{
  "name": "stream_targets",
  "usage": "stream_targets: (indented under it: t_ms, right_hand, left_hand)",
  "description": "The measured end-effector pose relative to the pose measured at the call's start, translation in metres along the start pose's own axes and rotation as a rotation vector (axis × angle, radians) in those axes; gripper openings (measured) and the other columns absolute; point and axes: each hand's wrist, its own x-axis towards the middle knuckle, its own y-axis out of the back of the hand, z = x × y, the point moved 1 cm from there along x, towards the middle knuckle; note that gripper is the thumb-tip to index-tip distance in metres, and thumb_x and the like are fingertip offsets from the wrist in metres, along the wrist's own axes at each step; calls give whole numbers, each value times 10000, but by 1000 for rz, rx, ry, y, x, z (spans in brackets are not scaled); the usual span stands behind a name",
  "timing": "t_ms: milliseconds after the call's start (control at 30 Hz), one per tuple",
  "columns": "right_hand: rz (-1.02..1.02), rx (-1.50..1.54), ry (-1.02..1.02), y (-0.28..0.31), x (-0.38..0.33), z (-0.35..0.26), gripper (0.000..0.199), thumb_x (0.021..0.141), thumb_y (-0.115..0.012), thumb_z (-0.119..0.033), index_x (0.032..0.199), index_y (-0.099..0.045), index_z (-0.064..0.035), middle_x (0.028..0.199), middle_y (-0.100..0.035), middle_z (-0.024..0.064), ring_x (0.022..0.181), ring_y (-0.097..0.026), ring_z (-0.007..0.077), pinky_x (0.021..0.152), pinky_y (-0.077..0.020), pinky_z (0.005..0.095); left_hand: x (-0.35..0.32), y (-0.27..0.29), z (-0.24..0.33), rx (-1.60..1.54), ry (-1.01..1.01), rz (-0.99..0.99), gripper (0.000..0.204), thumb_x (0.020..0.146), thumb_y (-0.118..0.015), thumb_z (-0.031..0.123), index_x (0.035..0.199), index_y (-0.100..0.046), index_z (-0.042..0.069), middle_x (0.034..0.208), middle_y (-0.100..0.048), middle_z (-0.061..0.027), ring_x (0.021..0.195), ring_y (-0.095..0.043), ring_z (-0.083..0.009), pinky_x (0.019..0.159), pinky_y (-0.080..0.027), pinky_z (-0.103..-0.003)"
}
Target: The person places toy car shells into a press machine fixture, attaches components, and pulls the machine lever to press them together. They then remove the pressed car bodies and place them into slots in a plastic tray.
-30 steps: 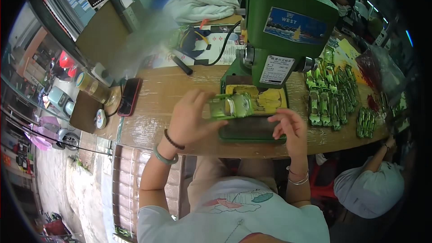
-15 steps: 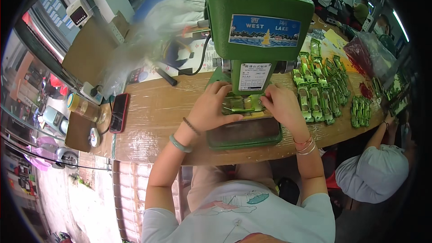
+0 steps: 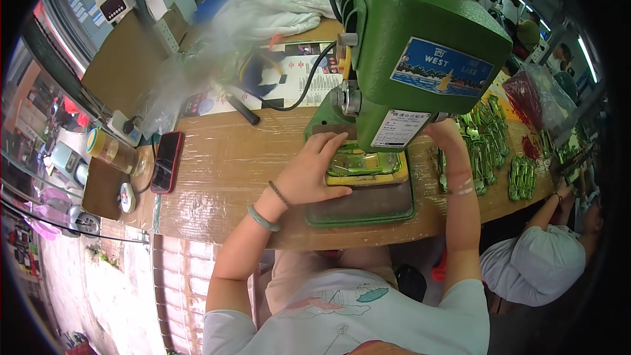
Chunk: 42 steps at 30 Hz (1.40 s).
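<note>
A glossy green toy car shell [image 3: 365, 163] lies on a yellow block [image 3: 381, 177] upon the green base plate of a bench drill press [image 3: 420, 46]. My left hand [image 3: 309, 171] grips the block's left end, its thumb along the front edge and its fingers at the back beside the shell. Reaching up along the right side of the machine head, my right hand [image 3: 444, 133] has its fingers hidden behind the housing. What it touches there is out of sight. The drill head also covers the far part of the shell.
More green shells [image 3: 483, 138] lie in rows to the right, with a smaller group [image 3: 522, 177] nearer a co-worker [image 3: 539, 256]. On the left are a red-edged phone [image 3: 167, 162], a lidded jar [image 3: 108, 150] and a cardboard box [image 3: 105, 187]. A black cable [image 3: 305, 89] runs to the machine.
My right hand has left the shell and moved up and right beside the drill head. My left hand stays at the block. The view has shifted, so the machine appears farther right and tilted.
</note>
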Motion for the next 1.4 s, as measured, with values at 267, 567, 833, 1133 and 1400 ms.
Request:
stream_targets:
  t_ms: [267,567,833,1133,1400]
  right_hand:
    - [33,64,739,-61,12,-157,275,933,-480,-233,1088,-541,-14,805,-592,57,658,-556,122,604,-475,260]
    - [-174,102,1128,-53,-129,-136,428,1005,-286,-346,1192,-451,2,687,-405,33,657,-485,180,729,-483,378]
    - [-275,52,1207,-44,-136,-123,435,1003,-253,-375,1200,-457,-44,752,-421,57,707,-477,202,817,-452,438]
    - [-165,64,1279,-49,-148,-100,418,991,-270,-420,1140,-454,-76,749,-412,58,694,-459,205,860,-430,483]
    - [160,269,1440,-65,-151,-61,348,974,-307,-458,940,-417,-129,748,-394,36,670,-427,193,805,-408,462]
  left_hand:
    - [-3,-3,-7,-33,6,50,892,630,-788,306,1340,-337,7,1223,-436,-219,1153,-419,-373,983,-370,-410]
    - [-1,-2,-6,-66,9,56,910,630,-786,298,1355,-318,10,1219,-445,-222,1130,-430,-371,973,-373,-412]
    - [-2,-3,-9,-64,0,42,929,637,-786,314,1364,-302,-1,1239,-433,-231,1148,-424,-381,981,-366,-411]
    - [0,-3,-9,-57,4,50,934,639,-789,316,1361,-298,-15,1244,-431,-235,1152,-422,-384,986,-360,-414]
    - [2,0,-7,-73,24,-1,962,632,-777,333,1359,-276,-52,1227,-425,-240,1158,-399,-387,1006,-344,-416]
